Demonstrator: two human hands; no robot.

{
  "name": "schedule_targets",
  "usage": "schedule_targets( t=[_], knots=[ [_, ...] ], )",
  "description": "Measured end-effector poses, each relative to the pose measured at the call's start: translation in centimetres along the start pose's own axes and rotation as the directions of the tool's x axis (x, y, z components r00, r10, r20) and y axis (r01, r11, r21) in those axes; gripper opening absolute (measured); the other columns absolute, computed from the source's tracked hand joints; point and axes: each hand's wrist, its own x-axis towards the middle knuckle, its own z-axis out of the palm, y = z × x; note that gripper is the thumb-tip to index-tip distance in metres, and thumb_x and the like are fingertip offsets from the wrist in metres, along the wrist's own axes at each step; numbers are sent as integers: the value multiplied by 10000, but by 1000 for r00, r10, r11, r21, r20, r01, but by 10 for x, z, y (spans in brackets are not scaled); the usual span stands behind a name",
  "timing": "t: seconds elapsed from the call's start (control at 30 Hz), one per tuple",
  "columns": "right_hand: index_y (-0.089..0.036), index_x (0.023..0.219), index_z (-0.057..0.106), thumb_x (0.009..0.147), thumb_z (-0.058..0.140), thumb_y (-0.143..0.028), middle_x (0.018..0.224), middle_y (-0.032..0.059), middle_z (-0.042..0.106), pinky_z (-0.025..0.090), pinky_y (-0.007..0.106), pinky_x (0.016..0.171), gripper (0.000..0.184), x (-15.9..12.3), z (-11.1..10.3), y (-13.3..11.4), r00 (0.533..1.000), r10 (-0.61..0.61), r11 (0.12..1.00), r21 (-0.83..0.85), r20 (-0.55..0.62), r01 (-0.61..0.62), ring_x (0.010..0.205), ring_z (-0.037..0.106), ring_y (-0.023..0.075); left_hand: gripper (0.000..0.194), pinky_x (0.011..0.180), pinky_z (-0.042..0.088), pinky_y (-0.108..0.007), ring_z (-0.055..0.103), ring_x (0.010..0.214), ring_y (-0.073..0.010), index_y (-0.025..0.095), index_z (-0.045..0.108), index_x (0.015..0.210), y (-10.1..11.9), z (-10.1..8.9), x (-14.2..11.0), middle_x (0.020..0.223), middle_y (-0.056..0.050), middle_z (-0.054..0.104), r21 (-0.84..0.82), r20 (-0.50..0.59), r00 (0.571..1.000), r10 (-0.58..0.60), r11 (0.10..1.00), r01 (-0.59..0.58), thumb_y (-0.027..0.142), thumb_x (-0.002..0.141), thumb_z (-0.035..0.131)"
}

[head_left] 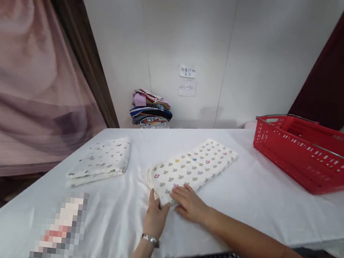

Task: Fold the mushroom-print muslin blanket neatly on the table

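Note:
A folded white cloth (190, 168) with grey animal heads and a few coloured figures lies slantwise on the white table. At its near left corner, my left hand (154, 220) is closed on the edge, fingertips partly hidden by the fabric. My right hand (191, 205) rests flat on the near edge, fingers stretched out. To the left lies another folded white cloth (101, 160) with small grey and dark prints, apart from both hands.
A red plastic basket (299, 158) stands at the right on the white tablecloth (111, 221). Behind the table is a stack of folded fabrics (151, 109) by the wall. A blurred-out pale and red item (61, 226) lies near left. Pink drapery (26, 67) hangs at left.

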Motion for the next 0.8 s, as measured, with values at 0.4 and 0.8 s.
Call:
schedule_targets(
  t=[0.4,0.8],
  knots=[
    [-233,1306,467,847,518,-413,1394,94,428,216,462,1070,496,-12,-24,11,989,-4,998,64,148,-5,1287,359,242,773,751,490,-256,650,896,-172,171,190,1413,-8,4,-3,941,-22,704,-60,-13,999,-33,998,33,226,758,596],
    [-223,1284,499,905,428,-431,1398,96,421,260,473,1054,438,17,-16,12,987,63,998,3,149,-65,1307,337,248,759,512,475,-209,640,851,-161,169,196,1411,10,-25,40,1292,-146,527,-182,-80,978,-195,967,178,306,780,593]
  ],
)
